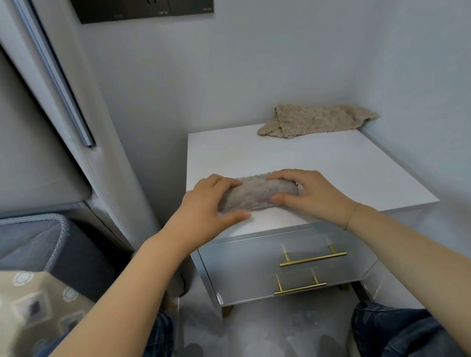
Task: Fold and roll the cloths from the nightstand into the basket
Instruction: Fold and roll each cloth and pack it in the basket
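A beige fluffy cloth (252, 195), rolled into a short log, lies near the front of the white nightstand (322, 163). My left hand (206, 206) curls round its left end, thumb in front and fingers over the top. At the right end my right hand (305, 192) grips the roll the same way. A second beige cloth (315, 120) lies loosely folded at the back of the nightstand against the wall. The grey fabric basket (57, 234) stands at the lower left; only its rim and part of its inside show.
The nightstand sits in a corner, with walls behind and to the right. It has two drawers with gold handles (312, 260). A bed headboard (24, 133) and patterned bedding (32, 303) fill the left. My knees in jeans (392, 333) are below.
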`<move>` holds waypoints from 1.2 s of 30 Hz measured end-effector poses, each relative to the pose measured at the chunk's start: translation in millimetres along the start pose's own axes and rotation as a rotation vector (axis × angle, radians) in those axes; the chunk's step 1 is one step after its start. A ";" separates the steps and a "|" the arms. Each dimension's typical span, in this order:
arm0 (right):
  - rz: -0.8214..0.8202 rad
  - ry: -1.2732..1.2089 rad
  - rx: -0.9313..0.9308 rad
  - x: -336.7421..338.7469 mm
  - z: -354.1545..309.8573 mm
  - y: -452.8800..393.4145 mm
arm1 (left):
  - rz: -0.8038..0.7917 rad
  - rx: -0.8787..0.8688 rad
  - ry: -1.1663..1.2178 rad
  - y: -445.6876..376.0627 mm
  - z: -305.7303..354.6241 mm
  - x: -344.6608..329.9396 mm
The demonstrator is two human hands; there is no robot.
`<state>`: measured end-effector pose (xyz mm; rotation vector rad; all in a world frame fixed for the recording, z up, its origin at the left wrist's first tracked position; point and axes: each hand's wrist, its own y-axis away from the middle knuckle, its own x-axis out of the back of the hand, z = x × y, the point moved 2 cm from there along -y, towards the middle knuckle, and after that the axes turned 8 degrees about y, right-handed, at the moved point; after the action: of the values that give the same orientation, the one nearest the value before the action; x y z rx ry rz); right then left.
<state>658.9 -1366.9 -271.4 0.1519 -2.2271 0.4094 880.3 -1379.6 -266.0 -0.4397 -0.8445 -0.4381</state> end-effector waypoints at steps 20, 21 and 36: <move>-0.025 0.186 0.010 -8.4 1.9 -19.0 | -0.196 0.567 0.220 -33.3 -27.6 -1.6; 0.000 0.084 -0.052 -6.0 3.0 -18.4 | -0.213 0.550 0.251 -32.3 -28.5 -2.3; 0.197 -0.861 -0.498 47.6 -24.9 48.7 | 0.006 0.350 1.117 -4.6 45.9 2.5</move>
<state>634.9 -1311.2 -231.6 -0.2005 -3.1276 -0.1701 851.3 -1359.5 -236.2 0.1556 0.1745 -0.4360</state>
